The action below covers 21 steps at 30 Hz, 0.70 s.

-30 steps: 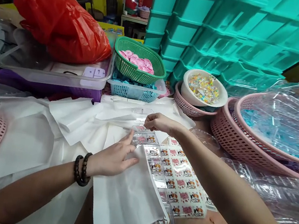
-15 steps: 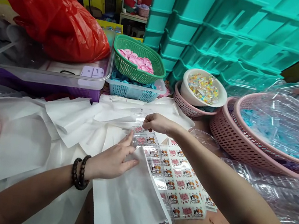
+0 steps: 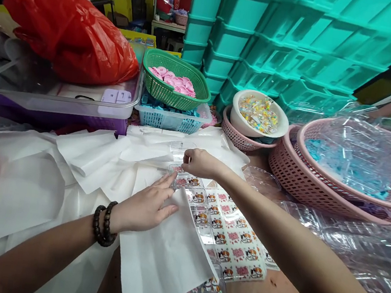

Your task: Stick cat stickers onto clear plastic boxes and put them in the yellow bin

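Note:
My left hand (image 3: 149, 204), with dark beads at the wrist, lies with fingers spread on the upper part of a white backing sheet (image 3: 165, 258). My right hand (image 3: 198, 162) is closed in a pinch over the far end of a row of clear plastic boxes (image 3: 205, 233); whatever is between its fingertips is too small to make out. Cat stickers (image 3: 201, 218) show on the boxes. A sheet of cat and pink stickers (image 3: 236, 239) lies to their right, partly under the right forearm.
Loose white paper (image 3: 26, 181) covers the left. Behind stand a green basket (image 3: 175, 97), a white bowl (image 3: 260, 114) and stacked teal crates (image 3: 255, 33). Pink baskets (image 3: 314, 182) and clear plastic packaging (image 3: 350, 236) are at the right, a red bag (image 3: 70, 27) at the back left.
The whole view has shifted slightly. My left hand's fingers have moved a little on the sheet; my right hand stays pinched at the far end of the row.

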Available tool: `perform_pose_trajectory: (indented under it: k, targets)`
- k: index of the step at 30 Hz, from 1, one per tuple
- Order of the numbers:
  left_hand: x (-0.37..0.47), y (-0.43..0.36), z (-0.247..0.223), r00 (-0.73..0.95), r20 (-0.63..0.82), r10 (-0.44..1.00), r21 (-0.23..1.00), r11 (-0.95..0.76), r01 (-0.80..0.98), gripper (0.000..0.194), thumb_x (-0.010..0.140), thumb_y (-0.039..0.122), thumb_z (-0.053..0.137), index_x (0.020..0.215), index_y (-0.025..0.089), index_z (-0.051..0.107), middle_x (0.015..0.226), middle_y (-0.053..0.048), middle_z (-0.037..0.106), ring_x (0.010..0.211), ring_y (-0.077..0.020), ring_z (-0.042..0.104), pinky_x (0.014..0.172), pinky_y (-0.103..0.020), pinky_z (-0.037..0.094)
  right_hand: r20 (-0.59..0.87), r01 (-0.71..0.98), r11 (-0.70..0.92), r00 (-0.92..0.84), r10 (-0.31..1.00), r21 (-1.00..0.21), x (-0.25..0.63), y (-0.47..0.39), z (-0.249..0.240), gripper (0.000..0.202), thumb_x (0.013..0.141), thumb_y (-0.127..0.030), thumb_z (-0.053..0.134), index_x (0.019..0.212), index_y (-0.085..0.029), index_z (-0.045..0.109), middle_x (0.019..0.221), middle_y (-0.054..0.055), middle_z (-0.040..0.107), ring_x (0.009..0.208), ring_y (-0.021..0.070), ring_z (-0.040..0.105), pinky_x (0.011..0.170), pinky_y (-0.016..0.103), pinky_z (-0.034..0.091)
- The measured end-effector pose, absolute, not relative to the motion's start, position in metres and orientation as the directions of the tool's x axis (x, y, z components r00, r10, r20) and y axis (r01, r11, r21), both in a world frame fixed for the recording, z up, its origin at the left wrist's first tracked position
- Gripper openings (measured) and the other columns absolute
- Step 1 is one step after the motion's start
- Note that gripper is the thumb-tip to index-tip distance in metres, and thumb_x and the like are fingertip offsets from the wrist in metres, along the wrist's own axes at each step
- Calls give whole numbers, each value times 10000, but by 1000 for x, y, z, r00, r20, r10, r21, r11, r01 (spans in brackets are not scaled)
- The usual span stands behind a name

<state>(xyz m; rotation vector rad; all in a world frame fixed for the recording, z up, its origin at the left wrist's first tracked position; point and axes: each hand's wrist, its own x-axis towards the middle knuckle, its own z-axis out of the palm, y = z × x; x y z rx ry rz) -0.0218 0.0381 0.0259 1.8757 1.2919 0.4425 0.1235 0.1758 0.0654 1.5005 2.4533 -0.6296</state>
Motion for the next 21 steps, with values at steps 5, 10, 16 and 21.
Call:
perform_pose_trajectory:
  k: [5, 10, 16, 21]
  targets:
    - [-24, 42, 28, 457, -183, 870, 761, -169, 626, 166, 933, 292, 538, 791, 205, 543, 1666, -30, 32, 1533, -261, 83, 1255, -434, 186, -318, 928, 335, -371, 873, -164, 130, 170, 67, 505, 842, -302, 645, 1287, -81, 553, 1191, 219, 674, 1120, 337, 629, 902, 379, 470]
    - [-41, 43, 34, 534, -216, 817, 847, -116, 519, 309, 918, 414, 564, 1137, 217, 655, 1663, 7, -30, 1525, -263, -80, 1252, -469, 93, -289, 964, 155, -214, 933, -215, 183, 163, 76, 348, 926, -345, 544, 1157, -91, 602, 1054, 187, 701, 921, 261, 675, 731, 323, 514]
    - [-76, 16, 50, 575, -230, 785, 958, 77, 278, 473, 754, 610, 692, 1019, 224, 760, 1532, -46, 465, 1483, -404, 250, 1137, -484, 378, -437, 627, -262, -141, 888, -734, 264, 76, 69, 539, 896, -645, 479, 973, -136, 636, 886, 114, 649, 592, 138, 571, 407, 224, 431]
    - [-66, -24, 50, 544, -203, 814, 938, 2, 347, 454, 653, 647, 725, 681, 195, 750, 1226, -78, 720, 1357, -439, 460, 1023, -495, 473, -537, 573, -322, -253, 805, -754, 269, 1, 42, 739, 782, -843, 418, 923, -151, 637, 1013, 146, 646, 760, 208, 644, 441, 239, 474]
